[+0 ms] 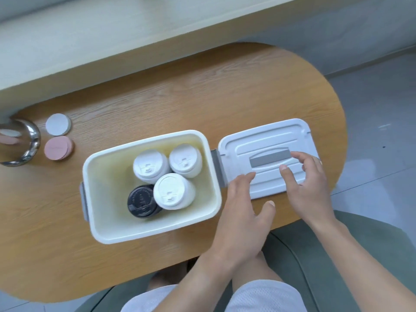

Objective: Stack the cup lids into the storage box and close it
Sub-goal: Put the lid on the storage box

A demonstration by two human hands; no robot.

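The white rectangular plastic storage box (126,230) sits open in the middle of the frame on the oval wood-grain worktop (157,93), its long axis running left to right with a slight tilt, a grey latch at each short end. Inside stand four stacks of cup lids: three stacks of white domed plastic lids (150,165) (186,160) (173,190) with sip tabs on top, and one stack of black lids (142,202) at the lower left of the group, touching its white neighbours. The box's flat white lid with a grey recessed handle (270,140) lies top side up just to the right of the box, long axis parallel to it. The left hand (238,210) lies with straight fingers on the lid's near left edge, holding nothing. The right hand (308,185) hovers over the handle, fingers loosely spread and bent. At the left of the frame lie two piles of round coasters, one white (58,124), one pink (59,147), beside a shiny metal vessel (24,140).
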